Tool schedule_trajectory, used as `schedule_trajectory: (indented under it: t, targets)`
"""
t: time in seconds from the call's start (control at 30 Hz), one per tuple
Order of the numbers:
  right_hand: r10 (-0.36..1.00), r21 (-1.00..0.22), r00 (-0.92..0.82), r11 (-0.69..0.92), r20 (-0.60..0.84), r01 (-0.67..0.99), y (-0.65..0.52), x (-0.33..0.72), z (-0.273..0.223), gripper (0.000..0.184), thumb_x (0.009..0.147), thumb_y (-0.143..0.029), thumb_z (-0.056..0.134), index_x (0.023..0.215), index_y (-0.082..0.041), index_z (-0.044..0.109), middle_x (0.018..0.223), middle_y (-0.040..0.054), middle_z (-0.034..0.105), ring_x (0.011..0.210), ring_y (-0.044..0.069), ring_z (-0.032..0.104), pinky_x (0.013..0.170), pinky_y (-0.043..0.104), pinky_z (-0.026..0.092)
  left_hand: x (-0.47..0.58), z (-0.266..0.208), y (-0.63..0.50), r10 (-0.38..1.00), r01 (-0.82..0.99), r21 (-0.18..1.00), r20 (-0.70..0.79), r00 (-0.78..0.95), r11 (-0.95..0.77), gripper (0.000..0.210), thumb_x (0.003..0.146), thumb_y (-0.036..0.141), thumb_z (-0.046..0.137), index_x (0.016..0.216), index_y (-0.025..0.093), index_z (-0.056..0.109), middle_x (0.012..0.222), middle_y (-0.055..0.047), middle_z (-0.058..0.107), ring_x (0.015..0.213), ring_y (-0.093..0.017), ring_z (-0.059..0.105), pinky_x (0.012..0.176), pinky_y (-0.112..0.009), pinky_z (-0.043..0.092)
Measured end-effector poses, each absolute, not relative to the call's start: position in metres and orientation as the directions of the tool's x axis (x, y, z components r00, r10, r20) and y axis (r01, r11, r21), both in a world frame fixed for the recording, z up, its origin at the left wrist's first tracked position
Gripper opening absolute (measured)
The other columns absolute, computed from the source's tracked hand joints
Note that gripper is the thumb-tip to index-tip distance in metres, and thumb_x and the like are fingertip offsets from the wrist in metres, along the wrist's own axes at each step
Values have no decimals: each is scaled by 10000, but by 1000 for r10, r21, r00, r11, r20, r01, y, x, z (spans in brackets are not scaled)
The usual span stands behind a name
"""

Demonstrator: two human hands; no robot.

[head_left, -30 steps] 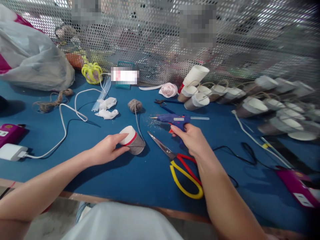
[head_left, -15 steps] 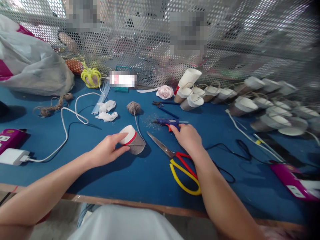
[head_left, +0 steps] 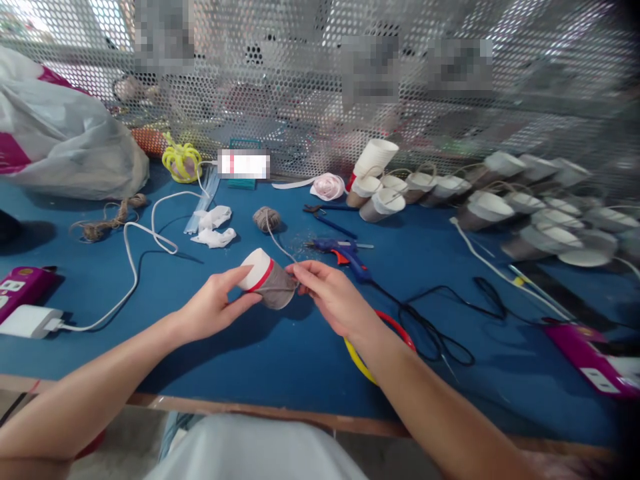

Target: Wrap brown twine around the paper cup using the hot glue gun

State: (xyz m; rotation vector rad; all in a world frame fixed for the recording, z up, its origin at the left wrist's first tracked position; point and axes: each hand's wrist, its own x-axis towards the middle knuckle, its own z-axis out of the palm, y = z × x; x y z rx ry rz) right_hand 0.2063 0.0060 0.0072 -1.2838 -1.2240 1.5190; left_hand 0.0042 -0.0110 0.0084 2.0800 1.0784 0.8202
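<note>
1. The left hand (head_left: 213,303) has its fingers closed around the cup (head_left: 274,288), thumb on the near side.
2. The cup is above the middle of the surface (head_left: 225,373), toward its near edge. It lies tilted, white end toward the far left corner, grey-wrapped end toward the right hand, with a red band between. Whether it touches the surface, I cannot tell.
3. The right hand (head_left: 333,297) pinches the yarn (head_left: 283,247) between its fingers, right at the cup's grey end.
4. The yarn runs from there to a grey ball (head_left: 267,219), beyond the cup toward the far edge.
5. The glue gun (head_left: 345,253) lies just beyond the right hand, its nozzle toward the left edge and black cord toward the right edge.
6. The scissors (head_left: 356,360) are partly hidden under the right forearm; their red and yellow handles show.
7. The pliers (head_left: 333,219) lie beyond the glue gun, nearer the far edge.
8. Wrapped cups (head_left: 484,212) stand grouped toward the far right corner.
9. A plastic bag (head_left: 75,147) fills the far left corner.
</note>
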Motion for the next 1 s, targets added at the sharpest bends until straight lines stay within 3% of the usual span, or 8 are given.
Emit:
schedule_trajectory:
  t: [0.13, 0.33, 0.53, 0.7, 1.0]
  targets:
    - [973, -970, -102, -219, -209, -106, 6, 205, 7, 205, 617, -346, 705, 662, -166, 617, 638, -37, 562, 532, 49, 439, 526, 203, 348, 4, 8, -11, 855, 467, 771, 186, 483, -432, 301, 824, 283, 491, 1059, 97, 518, 913, -70, 651, 745, -147, 581, 700, -234, 453]
    - [988, -950, -80, -150, -133, -275, 3, 210, 24, 201, 607, -350, 717, 650, -192, 602, 621, -34, 585, 522, 62, 494, 493, 205, 403, 6, 6, -10, 842, 514, 746, 113, 528, -423, 285, 832, 299, 473, 1044, 118, 528, 915, -68, 646, 791, -166, 585, 735, -261, 453]
    - [994, -949, -7, -109, -112, -296, 5, 214, 28, 215, 594, -356, 729, 652, -193, 601, 587, -46, 573, 487, 50, 493, 493, 200, 436, 8, 6, -10, 800, 443, 796, 84, 594, -412, 224, 839, 281, 468, 985, 132, 549, 904, -47, 647, 869, -170, 583, 804, -260, 441]
    - [995, -952, 15, -93, -102, -292, 6, 214, 25, 210, 603, -354, 724, 649, -191, 600, 575, -45, 569, 476, 47, 483, 479, 195, 432, 8, 9, -11, 767, 380, 837, 72, 637, -394, 246, 837, 270, 480, 1031, 135, 547, 974, -50, 643, 842, -150, 581, 779, -237, 440]
    - [991, -958, 26, -119, -131, -260, 7, 213, 22, 229, 595, -361, 717, 646, -184, 582, 586, -45, 571, 467, 45, 479, 461, 193, 417, 8, 13, -14, 723, 280, 882, 94, 684, -379, 249, 821, 264, 512, 1019, 122, 566, 898, -64, 645, 797, -146, 577, 746, -228, 456]
